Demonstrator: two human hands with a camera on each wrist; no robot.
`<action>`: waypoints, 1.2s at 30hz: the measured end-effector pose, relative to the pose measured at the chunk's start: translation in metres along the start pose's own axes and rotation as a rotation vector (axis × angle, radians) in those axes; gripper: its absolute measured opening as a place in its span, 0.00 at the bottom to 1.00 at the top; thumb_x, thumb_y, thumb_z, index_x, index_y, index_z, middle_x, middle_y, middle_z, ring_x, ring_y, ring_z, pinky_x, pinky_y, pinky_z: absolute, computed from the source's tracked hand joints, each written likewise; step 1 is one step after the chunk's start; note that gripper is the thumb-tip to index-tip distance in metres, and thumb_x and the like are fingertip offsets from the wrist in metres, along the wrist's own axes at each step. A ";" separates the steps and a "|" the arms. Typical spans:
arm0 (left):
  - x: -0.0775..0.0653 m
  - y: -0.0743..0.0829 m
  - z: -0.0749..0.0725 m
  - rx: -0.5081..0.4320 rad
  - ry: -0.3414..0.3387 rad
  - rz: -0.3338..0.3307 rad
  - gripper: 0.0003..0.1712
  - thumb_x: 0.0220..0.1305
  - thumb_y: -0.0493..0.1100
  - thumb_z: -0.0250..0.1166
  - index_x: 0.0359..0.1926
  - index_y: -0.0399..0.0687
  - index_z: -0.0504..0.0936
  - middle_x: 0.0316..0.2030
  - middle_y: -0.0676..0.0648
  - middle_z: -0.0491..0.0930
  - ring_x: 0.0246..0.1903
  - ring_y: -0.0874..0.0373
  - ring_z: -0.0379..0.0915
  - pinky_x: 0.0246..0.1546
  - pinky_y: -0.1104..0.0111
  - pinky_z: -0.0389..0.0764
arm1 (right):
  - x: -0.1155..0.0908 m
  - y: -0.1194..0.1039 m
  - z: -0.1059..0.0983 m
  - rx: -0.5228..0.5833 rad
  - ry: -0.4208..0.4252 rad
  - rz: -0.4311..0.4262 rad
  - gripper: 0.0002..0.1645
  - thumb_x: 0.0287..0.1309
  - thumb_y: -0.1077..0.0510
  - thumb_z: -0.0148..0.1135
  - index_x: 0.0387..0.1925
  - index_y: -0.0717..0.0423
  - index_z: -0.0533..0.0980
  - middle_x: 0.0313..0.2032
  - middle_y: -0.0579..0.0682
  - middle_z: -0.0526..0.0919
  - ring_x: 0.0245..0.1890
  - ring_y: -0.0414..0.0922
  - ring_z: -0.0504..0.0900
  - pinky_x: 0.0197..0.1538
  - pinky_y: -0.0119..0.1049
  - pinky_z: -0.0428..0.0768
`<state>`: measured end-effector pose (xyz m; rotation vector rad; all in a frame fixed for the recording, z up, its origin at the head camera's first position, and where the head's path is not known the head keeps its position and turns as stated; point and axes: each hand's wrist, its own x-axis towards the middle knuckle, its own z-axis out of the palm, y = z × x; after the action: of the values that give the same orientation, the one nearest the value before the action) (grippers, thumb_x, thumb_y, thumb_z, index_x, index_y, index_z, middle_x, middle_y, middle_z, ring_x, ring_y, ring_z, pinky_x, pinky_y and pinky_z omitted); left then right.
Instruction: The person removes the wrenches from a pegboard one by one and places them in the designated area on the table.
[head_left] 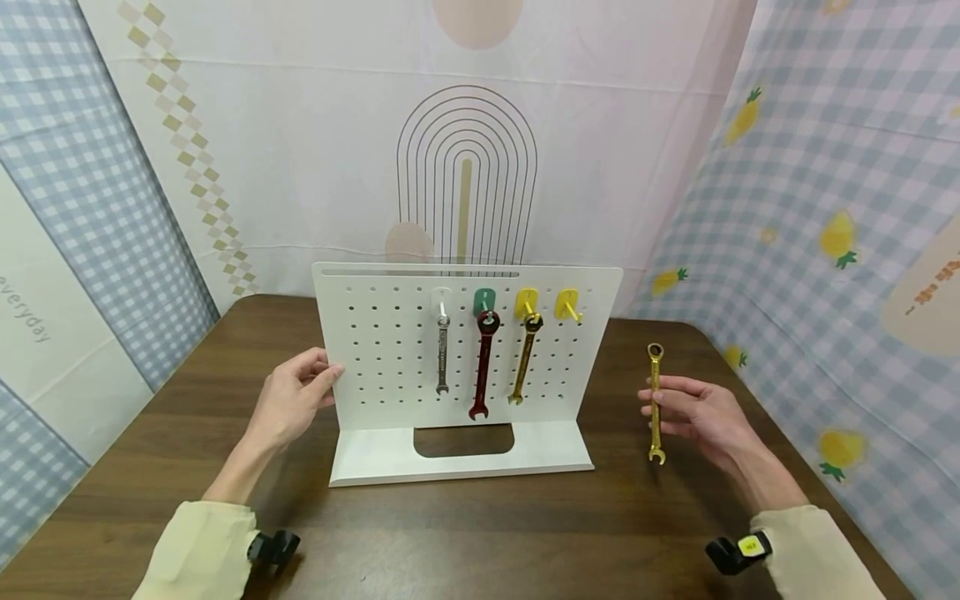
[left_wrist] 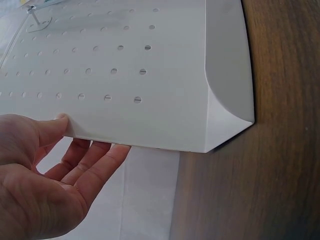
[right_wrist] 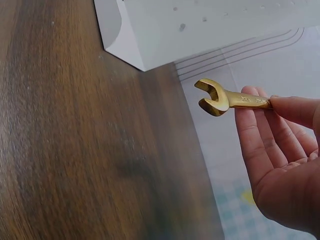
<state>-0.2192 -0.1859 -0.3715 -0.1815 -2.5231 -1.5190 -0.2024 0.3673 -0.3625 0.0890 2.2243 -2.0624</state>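
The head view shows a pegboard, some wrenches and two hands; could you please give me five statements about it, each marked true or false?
1. The right hand holds a gold wrench. True.
2. The red wrench hangs between the silver wrench and another wrench. True.
3. The left hand grips the red wrench. False: it holds the pegboard by its edge.
4. The rightmost hook bears a wrench. False: it is bare.
5. The pegboard stands on the table. True.

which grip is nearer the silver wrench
Left. The left grip holds the board by its left edge, left of the silver wrench; the right grip, with a gold wrench, is farther, right of the board.
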 end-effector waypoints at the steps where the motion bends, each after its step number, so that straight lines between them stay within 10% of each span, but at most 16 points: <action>1: 0.000 0.000 0.000 0.002 0.001 0.002 0.12 0.79 0.45 0.63 0.48 0.37 0.81 0.46 0.36 0.83 0.42 0.56 0.81 0.42 0.66 0.93 | 0.000 0.000 -0.001 0.004 -0.001 -0.001 0.10 0.73 0.60 0.66 0.43 0.39 0.86 0.41 0.39 0.93 0.41 0.37 0.91 0.41 0.33 0.92; 36: 0.000 0.000 0.000 0.025 0.003 0.006 0.12 0.79 0.44 0.63 0.48 0.38 0.81 0.44 0.37 0.83 0.40 0.56 0.81 0.41 0.68 0.93 | 0.002 0.008 -0.027 -0.029 0.013 0.051 0.10 0.73 0.59 0.66 0.44 0.38 0.85 0.41 0.38 0.93 0.40 0.37 0.91 0.42 0.33 0.91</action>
<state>-0.2196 -0.1864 -0.3717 -0.1828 -2.5351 -1.4839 -0.2043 0.3944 -0.3692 0.1552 2.2346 -2.0091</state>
